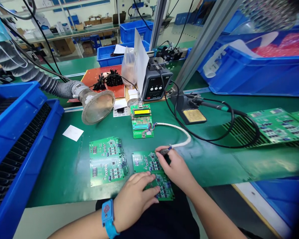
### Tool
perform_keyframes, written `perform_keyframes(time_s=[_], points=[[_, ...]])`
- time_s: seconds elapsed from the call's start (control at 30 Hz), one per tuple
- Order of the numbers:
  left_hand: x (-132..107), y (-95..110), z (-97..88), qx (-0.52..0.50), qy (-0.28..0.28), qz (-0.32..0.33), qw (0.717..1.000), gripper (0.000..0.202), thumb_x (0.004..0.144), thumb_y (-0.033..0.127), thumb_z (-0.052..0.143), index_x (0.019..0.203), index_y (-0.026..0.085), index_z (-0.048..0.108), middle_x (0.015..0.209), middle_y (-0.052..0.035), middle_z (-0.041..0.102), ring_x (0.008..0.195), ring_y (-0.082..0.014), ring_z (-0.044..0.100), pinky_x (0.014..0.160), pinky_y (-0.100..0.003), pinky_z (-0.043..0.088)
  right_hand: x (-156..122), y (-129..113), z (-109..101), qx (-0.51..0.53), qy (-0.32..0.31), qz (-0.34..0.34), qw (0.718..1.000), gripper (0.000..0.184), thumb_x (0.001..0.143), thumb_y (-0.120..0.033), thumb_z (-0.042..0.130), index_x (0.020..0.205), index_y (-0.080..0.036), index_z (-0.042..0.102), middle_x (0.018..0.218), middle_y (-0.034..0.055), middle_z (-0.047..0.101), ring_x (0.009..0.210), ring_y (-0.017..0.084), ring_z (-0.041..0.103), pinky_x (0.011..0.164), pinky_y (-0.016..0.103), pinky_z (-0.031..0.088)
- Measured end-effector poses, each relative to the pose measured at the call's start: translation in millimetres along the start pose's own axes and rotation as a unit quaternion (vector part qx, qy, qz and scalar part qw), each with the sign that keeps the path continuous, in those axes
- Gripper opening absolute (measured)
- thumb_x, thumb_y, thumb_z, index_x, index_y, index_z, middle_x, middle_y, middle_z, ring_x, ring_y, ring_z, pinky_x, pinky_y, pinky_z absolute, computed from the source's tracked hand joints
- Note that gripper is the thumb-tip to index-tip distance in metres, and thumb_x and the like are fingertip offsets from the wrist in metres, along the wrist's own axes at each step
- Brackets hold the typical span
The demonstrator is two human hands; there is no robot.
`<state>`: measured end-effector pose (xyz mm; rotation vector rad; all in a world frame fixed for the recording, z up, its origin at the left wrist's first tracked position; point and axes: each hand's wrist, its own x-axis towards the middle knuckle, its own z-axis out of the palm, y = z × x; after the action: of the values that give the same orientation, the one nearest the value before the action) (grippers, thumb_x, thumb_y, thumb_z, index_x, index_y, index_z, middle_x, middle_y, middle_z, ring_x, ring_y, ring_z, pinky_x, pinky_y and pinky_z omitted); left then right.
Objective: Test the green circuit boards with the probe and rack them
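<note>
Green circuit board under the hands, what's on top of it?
The person's left hand rests on the green circuit board, and the right hand holds a dark probe on a white cable over it; components beneath both palms are hidden.

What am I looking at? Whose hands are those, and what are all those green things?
This picture comes from a camera worn on a person's head, looking down at their own hands. The left hand rests on a green circuit board, and a blue wrist strap circles that wrist. The right hand holds a small dark probe. Its white cable runs to a smaller green board with a yellow screen. Another green circuit board lies nearby on the green bench mat.
</note>
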<state>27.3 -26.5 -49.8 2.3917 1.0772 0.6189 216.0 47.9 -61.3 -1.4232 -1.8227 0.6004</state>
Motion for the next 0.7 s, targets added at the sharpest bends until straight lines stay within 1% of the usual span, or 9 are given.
perform_keyframes(time_s=[0.07,0.17,0.33,0.47,0.7], points=[[-0.8,0.5,0.4,-0.016,-0.002,-0.012,1.0,0.023,0.097,0.038,0.051,0.11,0.027,0.066,0.125,-0.0037,0.061,0.121,-0.0211,0.052,0.101,-0.038,0.045,0.5,1.0,1.4,0.002,0.016,-0.002,1.0,0.013,0.087,-0.03,0.049,0.088,-0.021,0.057,0.085,0.008,0.067,0.084,0.024,0.064,0.078,0.038,0.052],[-1.2,0.2,0.2,-0.031,0.004,-0.012,0.999,0.022,0.098,0.037,0.049,0.103,0.029,0.069,0.124,-0.0032,0.06,0.121,-0.0215,0.051,0.1,-0.038,0.044,0.3,1.7,3.0,0.008,0.029,-0.004,1.0,0.013,0.087,-0.03,0.049,0.086,-0.021,0.057,0.083,0.0075,0.066,0.082,0.023,0.064,0.076,0.038,0.052],[0.8,-0.3,-2.1,-0.048,-0.007,-0.028,0.998,0.018,0.095,0.036,0.054,0.098,0.027,0.07,0.122,-0.0029,0.062,0.119,-0.0219,0.053,0.101,-0.038,0.043,-0.5,2.7,1.6,0.024,0.009,0.005,1.0,0.016,0.089,-0.032,0.048,0.091,-0.02,0.059,0.088,0.008,0.066,0.085,0.022,0.063,0.079,0.037,0.052],[1.1,-0.1,-1.9,-0.057,-0.015,-0.048,0.997,0.014,0.092,0.034,0.06,0.099,0.026,0.07,0.123,-0.0026,0.062,0.12,-0.0223,0.052,0.102,-0.038,0.042,-0.2,2.9,0.2,0.022,-0.001,0.006,1.0,0.015,0.088,-0.031,0.048,0.092,-0.02,0.058,0.09,0.0083,0.066,0.087,0.022,0.062,0.081,0.038,0.051],[1.0,0.8,-2.0,-0.041,-0.028,-0.052,0.997,0.011,0.091,0.032,0.062,0.098,0.026,0.069,0.123,-0.0031,0.062,0.122,-0.0232,0.052,0.102,-0.039,0.044,0.8,1.5,-0.6,0.023,-0.006,0.004,1.0,0.013,0.088,-0.03,0.048,0.092,-0.021,0.056,0.09,0.0076,0.066,0.087,0.022,0.062,0.082,0.038,0.051]])
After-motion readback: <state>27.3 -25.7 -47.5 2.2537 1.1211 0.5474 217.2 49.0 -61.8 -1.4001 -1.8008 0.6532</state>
